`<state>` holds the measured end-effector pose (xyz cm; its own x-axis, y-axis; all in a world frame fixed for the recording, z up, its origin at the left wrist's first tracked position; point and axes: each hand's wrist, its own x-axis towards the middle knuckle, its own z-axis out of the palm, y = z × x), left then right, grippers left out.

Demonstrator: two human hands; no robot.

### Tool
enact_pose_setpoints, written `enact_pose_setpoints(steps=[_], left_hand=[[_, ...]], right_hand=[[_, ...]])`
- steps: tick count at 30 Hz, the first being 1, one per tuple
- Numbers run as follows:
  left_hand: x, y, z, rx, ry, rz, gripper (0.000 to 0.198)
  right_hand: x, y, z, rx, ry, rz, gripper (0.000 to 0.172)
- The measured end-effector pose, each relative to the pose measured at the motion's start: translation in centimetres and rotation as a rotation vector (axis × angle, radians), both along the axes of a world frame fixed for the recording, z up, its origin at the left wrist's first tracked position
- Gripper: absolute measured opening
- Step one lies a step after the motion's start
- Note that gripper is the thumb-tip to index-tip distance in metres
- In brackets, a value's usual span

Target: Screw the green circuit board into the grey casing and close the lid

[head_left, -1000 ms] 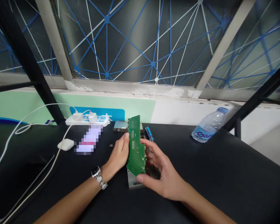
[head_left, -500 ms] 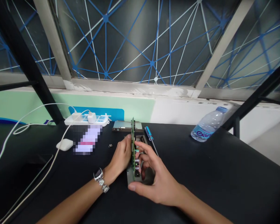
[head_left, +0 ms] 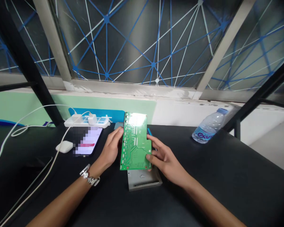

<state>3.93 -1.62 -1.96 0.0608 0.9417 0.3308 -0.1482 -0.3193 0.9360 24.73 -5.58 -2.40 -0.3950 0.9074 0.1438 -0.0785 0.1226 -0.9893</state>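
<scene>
Head view looks down on 2 bare hands lifting a green circuit board clear of the black table, its wide face turned up toward the camera. The left hand wraps the board's left edge, while the right hand takes the right edge, its thumb pressed on the lower corner of the face. Both grips are clamped on the board, 1 from each side. Holding it only by the edges appears to keep the palms off the printed face and leaves nearly all of it open to view.

Directly below the grips lies a grey metal plate, partly hidden by the board. The board's lower edge overlaps it in view, so I cannot tell whether they touch. Having the plate right under the hands suggests it was set there to stay within easy reach.

Left of the left grip are a partly pixelated phone and a white earbud case, with a white power strip beyond them, placed where its cables can reach. A metal-link watch circles the left wrist. Well right of the right grip stands a plastic water bottle, away from the work.
</scene>
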Motion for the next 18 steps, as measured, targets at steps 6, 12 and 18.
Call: enact_pose_setpoints(steps=[6,12,18], left_hand=[[0.2,-0.2,-0.2,-0.045,-0.096,-0.115,0.032],[0.3,-0.7,-0.6,-0.129,-0.054,-0.191,0.038],[0.9,-1.3,-1.7,-0.202,-0.089,-0.38,0.059]], right_hand=[[-0.7,0.0,-0.7,0.042,0.009,0.092,0.063],[-0.9,-0.2,-0.5,0.029,-0.012,0.118,0.068],[-1.1,-1.0,0.7,0.006,-0.015,0.21,0.067]])
